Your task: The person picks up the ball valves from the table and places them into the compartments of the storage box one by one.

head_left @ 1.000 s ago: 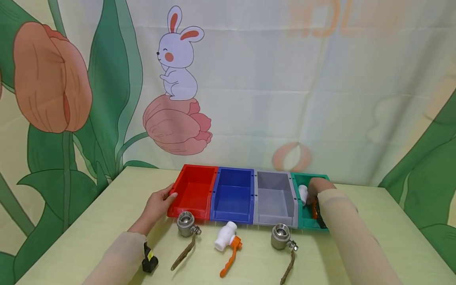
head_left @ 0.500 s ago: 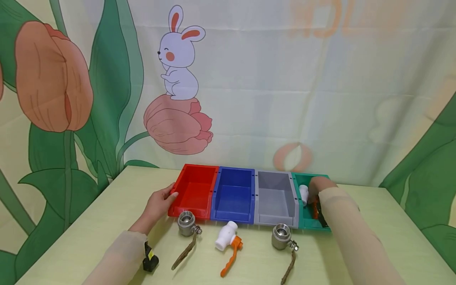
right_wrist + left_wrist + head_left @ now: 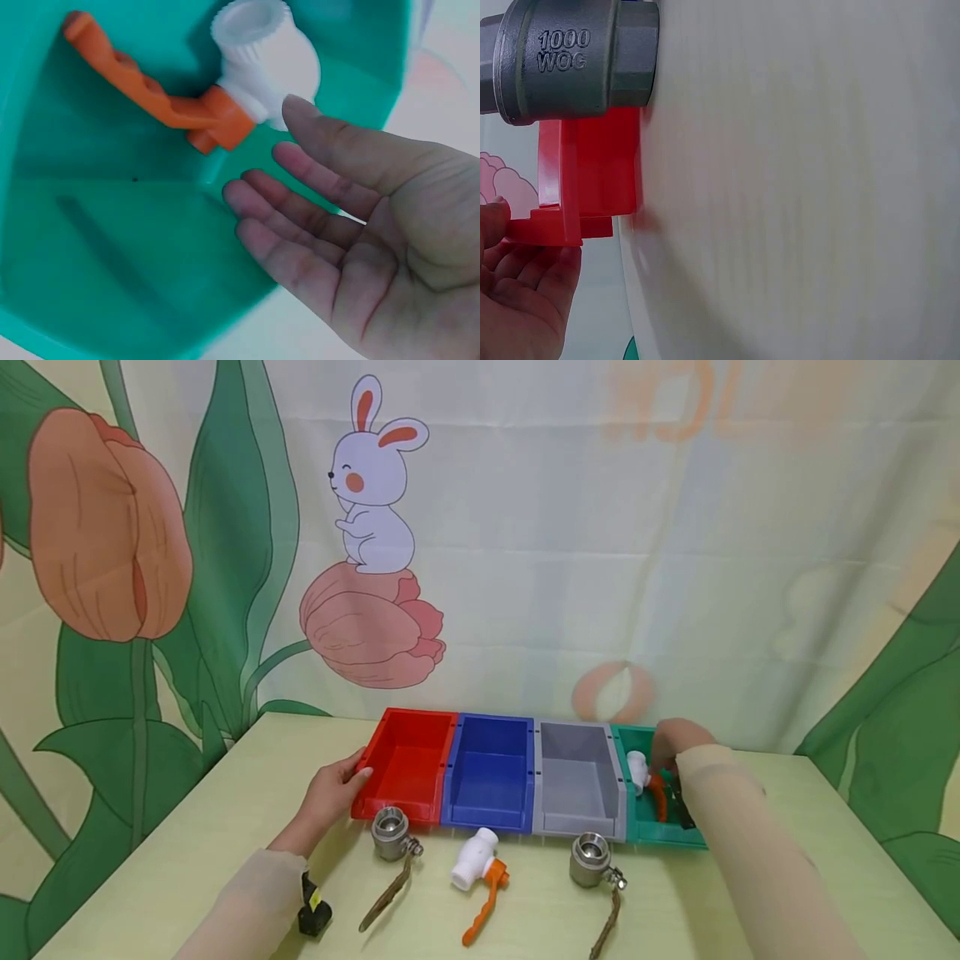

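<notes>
My left hand (image 3: pixel 332 792) grips the left rim of the red bin (image 3: pixel 408 768), thumb over the edge and fingers outside; the left wrist view shows this hand (image 3: pixel 525 292) pinching the red wall (image 3: pixel 568 225). On the right, the green bin (image 3: pixel 660 833) contains a white plastic ball valve (image 3: pixel 638 772) with an orange lever handle (image 3: pixel 657 797). My right hand (image 3: pixel 672 743) is over that bin. Seen from the right wrist, the hand (image 3: pixel 367 225) has spread, relaxed fingers and holds nothing. Its thumb tip is close to the valve's white body (image 3: pixel 289 64); contact is unclear.
Between them stand a blue bin (image 3: pixel 491 768) and a grey bin (image 3: pixel 579 772), joined in the row. In front lie a metal ball valve (image 3: pixel 392 833), a white valve with orange handle (image 3: pixel 476 860) and another metal valve (image 3: pixel 590 860). A patterned cloth hangs behind.
My right hand has let go of the white valve and moved slightly up and right, exposing more of the orange handle. The left hand stays on the red bin.
</notes>
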Available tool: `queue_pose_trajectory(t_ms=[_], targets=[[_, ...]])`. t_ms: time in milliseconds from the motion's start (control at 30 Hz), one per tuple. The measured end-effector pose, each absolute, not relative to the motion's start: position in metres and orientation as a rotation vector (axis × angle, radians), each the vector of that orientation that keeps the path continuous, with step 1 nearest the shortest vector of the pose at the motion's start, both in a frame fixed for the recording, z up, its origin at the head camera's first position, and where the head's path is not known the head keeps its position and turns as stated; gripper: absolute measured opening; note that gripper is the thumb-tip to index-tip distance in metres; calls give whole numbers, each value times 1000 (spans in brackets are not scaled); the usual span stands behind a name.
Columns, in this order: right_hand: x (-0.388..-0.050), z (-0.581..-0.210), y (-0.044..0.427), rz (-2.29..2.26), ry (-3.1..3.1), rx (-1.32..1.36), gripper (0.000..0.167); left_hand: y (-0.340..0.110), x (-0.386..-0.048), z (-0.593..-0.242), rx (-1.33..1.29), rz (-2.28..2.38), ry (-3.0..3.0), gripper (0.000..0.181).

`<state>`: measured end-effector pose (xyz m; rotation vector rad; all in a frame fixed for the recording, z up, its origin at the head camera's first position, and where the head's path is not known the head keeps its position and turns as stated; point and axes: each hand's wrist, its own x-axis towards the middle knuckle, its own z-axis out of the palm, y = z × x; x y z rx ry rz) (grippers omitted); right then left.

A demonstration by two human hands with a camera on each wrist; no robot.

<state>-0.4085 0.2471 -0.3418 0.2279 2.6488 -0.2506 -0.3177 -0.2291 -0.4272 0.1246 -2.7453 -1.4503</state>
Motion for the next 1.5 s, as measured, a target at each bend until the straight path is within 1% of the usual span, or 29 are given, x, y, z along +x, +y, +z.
queue_pose_trajectory(t_ms=[67, 233, 467, 600, 800, 1100, 1500], targets=[[-408, -336, 246, -236, 2644, 199, 17, -230, -318, -427, 120, -1444, -2745, 56], [-405, -326, 246, -212, 2621, 117, 29, -230, -317, -429, 138, -1451, -2745, 56], [-403, -324, 244, -253, 2606, 110, 38, -229, -318, -428, 150, -1462, -2746, 56], [-396, -321, 246, -241, 2624, 33, 40, -228, -318, -426, 144, -1449, -2749, 56], [-380, -318, 250, -359, 2674, -51, 44, -227, -319, -426, 138, -1439, -2750, 56], [-367, -326, 258, -411, 2722, -119, 43, -228, -318, -428, 139, -1446, -2752, 56], [-345, -337, 263, -520, 2855, -230, 37, -229, -319, -427, 119, -1426, -2753, 56]])
